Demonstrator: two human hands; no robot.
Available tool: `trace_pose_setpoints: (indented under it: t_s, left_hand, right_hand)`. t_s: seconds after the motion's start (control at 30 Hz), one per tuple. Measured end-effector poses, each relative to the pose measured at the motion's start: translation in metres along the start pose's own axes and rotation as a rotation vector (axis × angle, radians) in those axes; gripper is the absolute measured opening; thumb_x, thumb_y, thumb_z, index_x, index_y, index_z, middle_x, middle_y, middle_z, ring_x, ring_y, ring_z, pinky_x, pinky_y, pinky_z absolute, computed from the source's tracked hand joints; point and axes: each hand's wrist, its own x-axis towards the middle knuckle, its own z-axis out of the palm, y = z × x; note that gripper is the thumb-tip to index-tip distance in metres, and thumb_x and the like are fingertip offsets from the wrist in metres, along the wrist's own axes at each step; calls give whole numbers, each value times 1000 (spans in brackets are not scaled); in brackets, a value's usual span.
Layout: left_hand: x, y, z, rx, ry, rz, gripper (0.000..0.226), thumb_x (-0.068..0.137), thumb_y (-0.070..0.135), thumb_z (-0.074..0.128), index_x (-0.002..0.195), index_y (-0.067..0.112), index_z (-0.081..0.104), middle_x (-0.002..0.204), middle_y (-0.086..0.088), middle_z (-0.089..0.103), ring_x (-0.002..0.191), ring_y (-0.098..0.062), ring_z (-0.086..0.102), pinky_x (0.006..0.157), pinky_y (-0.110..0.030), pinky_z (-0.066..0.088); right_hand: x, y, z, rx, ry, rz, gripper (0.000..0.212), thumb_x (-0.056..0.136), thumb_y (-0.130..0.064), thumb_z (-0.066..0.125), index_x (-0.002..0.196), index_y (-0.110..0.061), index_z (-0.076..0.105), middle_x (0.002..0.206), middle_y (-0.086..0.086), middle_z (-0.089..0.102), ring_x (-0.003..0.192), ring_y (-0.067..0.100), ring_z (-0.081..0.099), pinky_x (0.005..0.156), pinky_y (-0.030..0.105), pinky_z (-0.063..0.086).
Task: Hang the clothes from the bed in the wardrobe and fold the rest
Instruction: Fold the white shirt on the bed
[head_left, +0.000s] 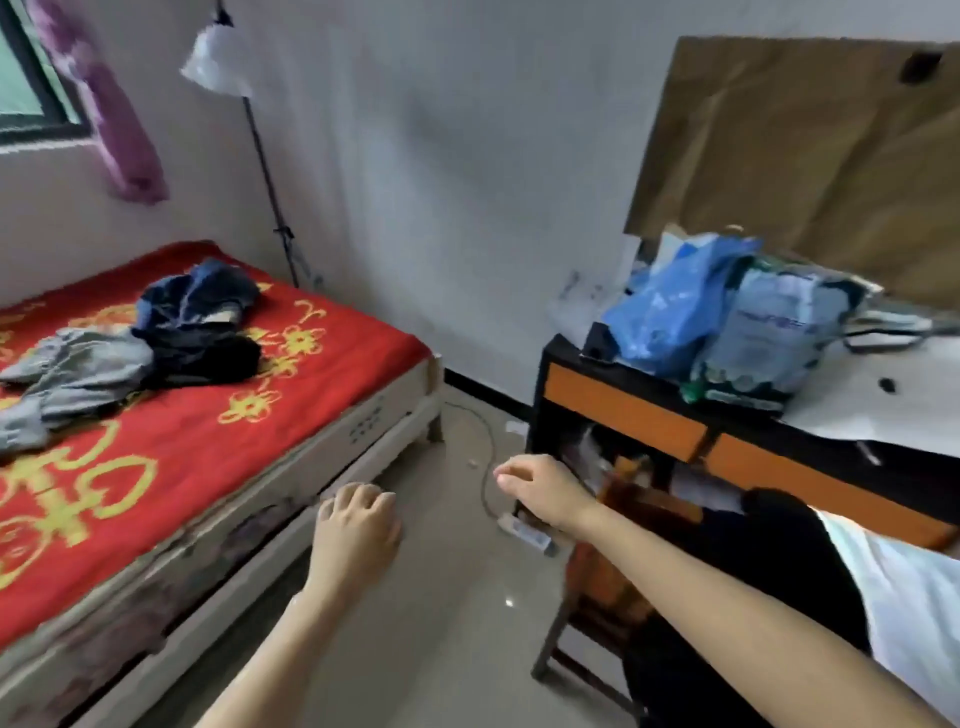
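Both grips empty: left hand (358, 525) and right hand (540, 493) extended palm-down, fingers loosely curled; clothes (156, 332) on bed (322, 364) at 10 o'clock.

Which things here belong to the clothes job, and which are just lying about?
For the job:
grey garment
dark blue clothes
bed
left hand and right hand, both empty

Lying about:
blue plastic bag
desk
lamp stand
power strip

We note a desk (623, 410) holding a blue bag (670, 312), a lamp (218, 57), a purple curtain (104, 98), a floor cable (485, 441)
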Motion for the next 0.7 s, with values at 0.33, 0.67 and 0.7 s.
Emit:
trace_pose_setpoints:
  t_s: [0.33,0.67,0.7]
  left_hand:
    - [60,210,49,-340,-56,701,30,61,16,84,88,12,72,97,-9,68,94,-33,66,70,-42,54]
    - [48,284,110,-194,-380,854,64,95,56,30,150,32,7,157,-12,9,145,-30,4,115,-45,10]
    - [46,282,121,-156,-408,847,65,95,58,24,149,34,-4,158,-10,1,145,-28,-3,116,-45,3]
  right_hand:
    - [-138,106,-91,-38,730,334,24,94,-15,51,113,-13,65,107,-5,61,96,4,54,75,1,37]
    - [-226,181,-107,-490,951,902,68,85,-41,62,144,-23,34,151,12,22,138,31,19,105,40,30]
    - [-228,188,-107,-434,881,946,77,84,-49,61,147,-28,22,155,10,10,142,30,11,108,42,27]
